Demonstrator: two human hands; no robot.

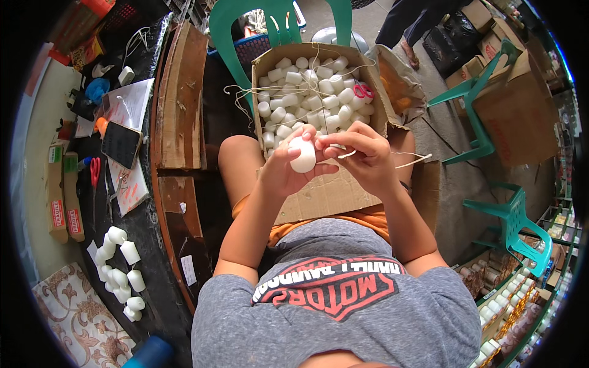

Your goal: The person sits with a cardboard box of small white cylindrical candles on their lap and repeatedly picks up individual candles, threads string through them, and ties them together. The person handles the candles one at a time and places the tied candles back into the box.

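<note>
My left hand holds a short white cylindrical piece, which looks like a wax candle, between thumb and fingers. Close on its right, my right hand pinches a thin white cord that looks like wick. One end of the cord trails out past the right wrist. Whether it passes into the piece is hidden by the fingers. Both hands are above the near flap of an open cardboard box on my lap. Many similar white pieces fill the box, with loose cords and pink-handled scissors lying on them.
On the black-covered table at left are strung white candles, a phone, red-handled scissors and a white charger. A green plastic chair stands beyond the box. Another person's legs are at upper right, near cartons.
</note>
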